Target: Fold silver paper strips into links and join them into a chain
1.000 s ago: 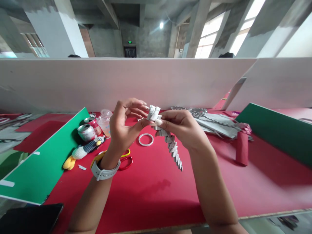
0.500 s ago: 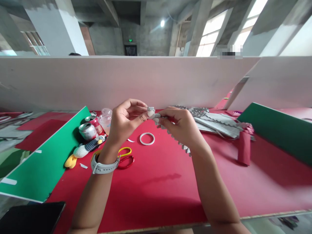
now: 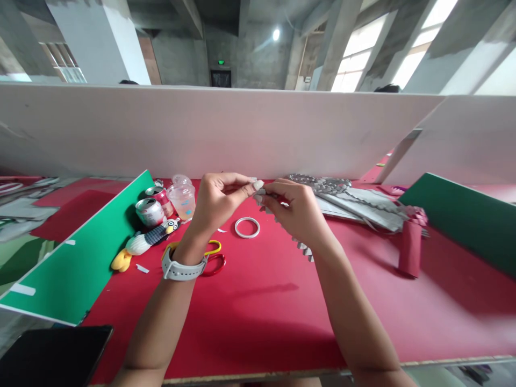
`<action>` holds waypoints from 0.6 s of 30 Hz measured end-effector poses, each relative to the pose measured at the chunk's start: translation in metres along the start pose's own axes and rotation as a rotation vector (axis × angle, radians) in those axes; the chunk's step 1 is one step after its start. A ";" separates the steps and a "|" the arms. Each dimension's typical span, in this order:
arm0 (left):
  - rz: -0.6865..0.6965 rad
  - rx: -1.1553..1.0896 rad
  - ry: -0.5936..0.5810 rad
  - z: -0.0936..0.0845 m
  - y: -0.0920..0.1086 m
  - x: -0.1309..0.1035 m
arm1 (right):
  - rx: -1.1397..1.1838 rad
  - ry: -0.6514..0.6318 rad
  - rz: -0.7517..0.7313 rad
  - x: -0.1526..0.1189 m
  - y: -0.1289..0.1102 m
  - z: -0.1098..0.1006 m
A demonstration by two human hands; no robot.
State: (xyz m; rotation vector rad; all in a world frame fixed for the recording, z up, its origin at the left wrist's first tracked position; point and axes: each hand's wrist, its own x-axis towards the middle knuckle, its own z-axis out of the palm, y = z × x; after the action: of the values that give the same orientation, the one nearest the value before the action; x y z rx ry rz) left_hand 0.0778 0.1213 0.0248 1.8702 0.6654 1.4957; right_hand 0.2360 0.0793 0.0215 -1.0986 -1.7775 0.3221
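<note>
Both hands are raised at the centre of the frame, above the red table [image 3: 250,322], fingertips nearly meeting. My left hand [image 3: 231,194], with a pale watch [image 3: 183,270] at the wrist, has thumb and forefinger drawn narrow, pinching the end of the grey folded strip [image 3: 305,250]; the bit between the tips is mostly hidden. My right hand [image 3: 284,199] grips the same strip just beside, thumb against bent forefinger. The strip runs behind my right hand, its notched tail showing below, right of centre.

Nearby: white ring [image 3: 247,236] flat on the table, a little below my fingertips. Scissors [image 3: 213,252], one yellow loop and one red, lie partly behind my left wrist.

Left of centre: toy bird [image 3: 147,240], silver can [image 3: 149,213], red can [image 3: 163,200] and clear plastic cup [image 3: 183,201], grouped near a green board [image 3: 80,258].

Right of centre, farther back: a heap of grey braid [image 3: 322,184] beside flat grey sheets [image 3: 346,207]. Red cylinder [image 3: 410,250] upright at frame right. Dark flat slab [image 3: 52,355], lower left corner.
</note>
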 end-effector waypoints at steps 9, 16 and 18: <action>-0.032 0.122 0.044 -0.001 -0.008 0.003 | 0.065 -0.099 0.041 0.008 0.017 0.004; -0.051 0.133 0.055 0.005 -0.018 0.006 | 0.116 -0.137 0.069 0.011 0.021 0.006; -0.008 0.169 0.105 -0.002 -0.016 0.008 | 0.243 -0.150 0.095 0.015 0.027 0.000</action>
State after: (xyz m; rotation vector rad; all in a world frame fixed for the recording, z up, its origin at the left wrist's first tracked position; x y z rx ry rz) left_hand 0.0774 0.1379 0.0183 1.9196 0.8714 1.5839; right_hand 0.2492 0.1060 0.0130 -1.0072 -1.7642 0.6761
